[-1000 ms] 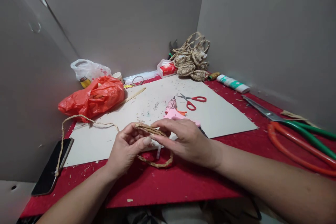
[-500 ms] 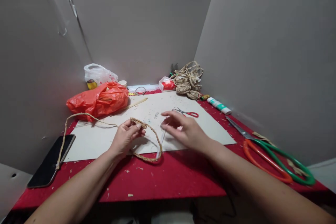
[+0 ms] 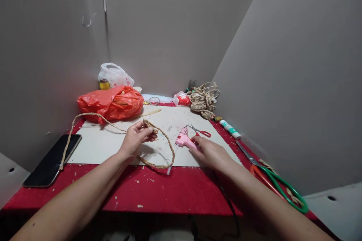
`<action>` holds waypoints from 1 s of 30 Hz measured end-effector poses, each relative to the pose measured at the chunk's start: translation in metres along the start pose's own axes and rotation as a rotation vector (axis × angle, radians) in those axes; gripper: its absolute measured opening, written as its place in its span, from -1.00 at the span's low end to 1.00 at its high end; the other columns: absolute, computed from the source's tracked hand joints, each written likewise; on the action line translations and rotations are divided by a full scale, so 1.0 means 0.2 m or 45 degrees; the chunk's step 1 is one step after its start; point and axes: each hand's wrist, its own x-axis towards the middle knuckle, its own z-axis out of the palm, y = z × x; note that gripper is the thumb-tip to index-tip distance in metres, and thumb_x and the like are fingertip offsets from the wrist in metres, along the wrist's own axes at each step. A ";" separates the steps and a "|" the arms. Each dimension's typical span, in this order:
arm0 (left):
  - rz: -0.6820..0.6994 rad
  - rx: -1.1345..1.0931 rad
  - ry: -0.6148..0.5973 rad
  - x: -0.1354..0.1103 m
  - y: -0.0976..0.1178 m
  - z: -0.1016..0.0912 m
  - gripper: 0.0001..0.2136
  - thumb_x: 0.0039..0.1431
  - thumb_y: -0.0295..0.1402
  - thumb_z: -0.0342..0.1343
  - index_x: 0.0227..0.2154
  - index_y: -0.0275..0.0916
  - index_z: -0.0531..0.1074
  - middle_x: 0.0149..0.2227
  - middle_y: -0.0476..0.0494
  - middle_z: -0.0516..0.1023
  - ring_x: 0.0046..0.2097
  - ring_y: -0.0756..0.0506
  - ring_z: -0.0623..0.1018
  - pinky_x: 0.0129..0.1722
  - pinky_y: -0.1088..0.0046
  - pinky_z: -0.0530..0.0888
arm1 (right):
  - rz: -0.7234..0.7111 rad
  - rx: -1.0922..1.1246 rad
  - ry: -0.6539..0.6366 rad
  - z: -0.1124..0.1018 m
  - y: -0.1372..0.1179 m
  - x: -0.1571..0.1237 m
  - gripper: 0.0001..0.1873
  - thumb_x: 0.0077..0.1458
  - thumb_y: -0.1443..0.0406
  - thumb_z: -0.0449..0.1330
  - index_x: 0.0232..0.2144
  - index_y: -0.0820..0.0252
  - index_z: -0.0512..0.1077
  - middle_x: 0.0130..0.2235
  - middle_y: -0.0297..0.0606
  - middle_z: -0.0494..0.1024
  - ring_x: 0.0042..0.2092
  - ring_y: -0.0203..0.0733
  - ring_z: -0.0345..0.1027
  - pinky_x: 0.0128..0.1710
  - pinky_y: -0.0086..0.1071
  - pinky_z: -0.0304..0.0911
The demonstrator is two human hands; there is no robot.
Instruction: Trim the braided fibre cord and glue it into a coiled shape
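Note:
My left hand (image 3: 136, 138) pinches a braided straw rope (image 3: 162, 145) above the white cardboard sheet (image 3: 102, 147). The rope loops down to the sheet's near edge, and its long tail runs left to the black phone (image 3: 51, 162). My right hand (image 3: 210, 152) rests on the sheet with its fingers curled over the handle of the pink glue gun (image 3: 183, 140). A clear glue stick (image 3: 172, 160) lies beside the loop. Small red-handled scissors (image 3: 201, 131) lie just beyond the gun.
An orange plastic bag (image 3: 111, 103) and a white bag (image 3: 115, 75) sit at the back left. Coiled straw pieces (image 3: 202, 99) are piled at the back. A glue tube (image 3: 230, 129) and large orange-and-green shears (image 3: 271, 179) lie on the right of the red table (image 3: 169, 192). Grey partitions enclose the desk.
My right hand let go of the rope, moved right and came down onto the pink glue gun. My left hand kept the rope. The camera tilted up and back.

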 end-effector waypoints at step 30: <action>0.142 0.081 0.029 -0.01 0.06 0.00 -0.80 -0.01 -0.31 0.27 -0.35 -0.31 0.49 -0.41 -0.06 0.52 -0.41 0.04 0.47 -0.35 0.51 0.44 | -0.094 1.636 -0.045 -0.25 -0.40 0.11 -0.57 0.04 -0.03 0.20 -0.32 0.24 0.46 -0.46 -0.21 0.52 -0.49 -0.23 0.40 -0.55 -0.43 0.28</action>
